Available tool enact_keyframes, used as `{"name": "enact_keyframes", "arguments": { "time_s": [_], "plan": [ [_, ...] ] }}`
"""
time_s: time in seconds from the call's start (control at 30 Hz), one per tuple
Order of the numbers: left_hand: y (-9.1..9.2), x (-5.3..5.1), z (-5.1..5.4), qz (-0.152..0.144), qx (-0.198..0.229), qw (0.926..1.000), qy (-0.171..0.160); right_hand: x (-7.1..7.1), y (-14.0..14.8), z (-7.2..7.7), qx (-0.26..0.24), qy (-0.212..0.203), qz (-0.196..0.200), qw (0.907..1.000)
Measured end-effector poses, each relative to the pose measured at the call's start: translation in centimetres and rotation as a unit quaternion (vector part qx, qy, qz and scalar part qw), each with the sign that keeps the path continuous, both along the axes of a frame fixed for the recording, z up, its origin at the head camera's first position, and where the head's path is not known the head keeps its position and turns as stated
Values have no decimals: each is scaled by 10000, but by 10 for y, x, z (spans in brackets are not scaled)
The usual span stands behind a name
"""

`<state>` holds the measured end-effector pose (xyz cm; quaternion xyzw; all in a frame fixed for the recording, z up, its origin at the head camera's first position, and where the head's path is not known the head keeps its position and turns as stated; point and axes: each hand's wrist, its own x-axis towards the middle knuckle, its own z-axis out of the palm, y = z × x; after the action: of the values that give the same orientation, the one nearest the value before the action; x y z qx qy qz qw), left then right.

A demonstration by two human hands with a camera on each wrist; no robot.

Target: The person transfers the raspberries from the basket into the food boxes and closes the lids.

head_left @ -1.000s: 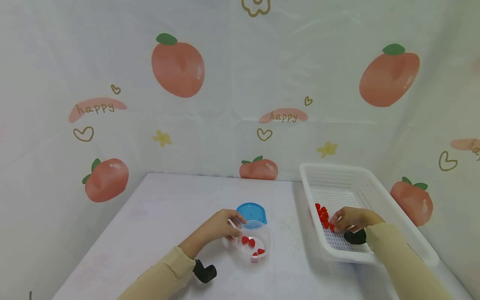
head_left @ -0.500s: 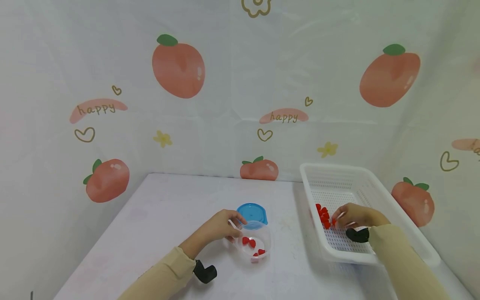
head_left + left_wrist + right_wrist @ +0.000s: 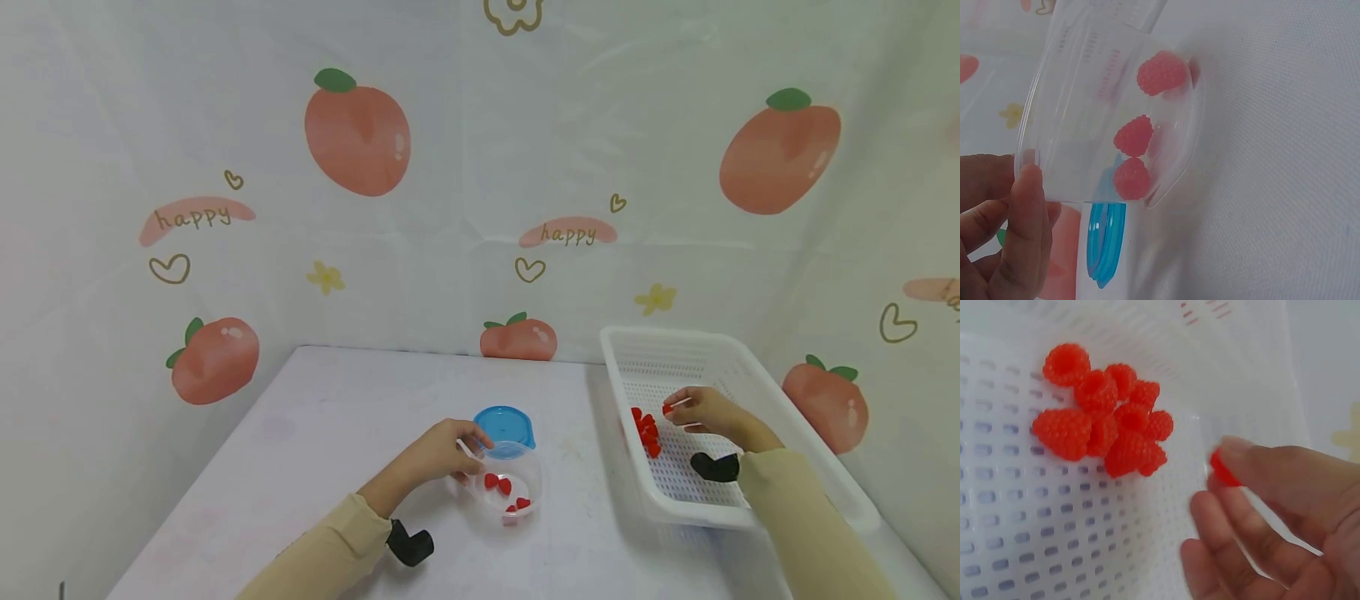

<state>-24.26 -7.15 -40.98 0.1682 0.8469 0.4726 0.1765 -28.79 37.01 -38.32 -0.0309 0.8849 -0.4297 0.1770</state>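
My left hand [image 3: 447, 452] pinches the rim of a clear plastic tub [image 3: 534, 479] between thumb and fingers. Several red raspberries [image 3: 1134, 135] lie on the tub's floor, seen through its wall in the left wrist view. Over the white perforated basket [image 3: 651, 497], my right hand [image 3: 708, 412] pinches one raspberry [image 3: 1225, 470] between thumb and forefinger, its other fingers loosely bent. Below it, a cluster of raspberries [image 3: 1104, 419] lies on the basket floor near the left wall. The held raspberry is partly hidden by the thumb.
A blue lid [image 3: 501, 423] lies on the white table [image 3: 360, 392] just behind the tub. The basket's raised walls stand at the right of the table. A fruit-printed cloth [image 3: 450, 167] hangs behind. Black wrist mounts [image 3: 411, 546] sit by both sleeves.
My right hand has lifted from the basket's floor, moving slightly back and up with a raspberry pinched in its fingers. The left hand and the tub have stayed in place.
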Motion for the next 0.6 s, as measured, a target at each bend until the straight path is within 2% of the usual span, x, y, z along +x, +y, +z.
{"name": "enact_keyframes", "arguments": {
  "time_s": [0.1, 0.27, 0.4, 0.6],
  "plan": [
    [0, 0, -1, 4, 5, 10000, -12, 0, -2, 2, -123, 273, -125, 9995],
    [0, 0, 0, 2, 26, 10000, -23, -1, -9, 4, -322, 705, -587, 9953],
    [-1, 1, 1, -20, 42, 10000, -18, 0, -17, 10, -668, 1042, -870, 9885],
    [0, 1, 2, -14, 45, 10000, -18, 4, -32, 23, -1347, 1499, -1025, 9741]
  ]
}}
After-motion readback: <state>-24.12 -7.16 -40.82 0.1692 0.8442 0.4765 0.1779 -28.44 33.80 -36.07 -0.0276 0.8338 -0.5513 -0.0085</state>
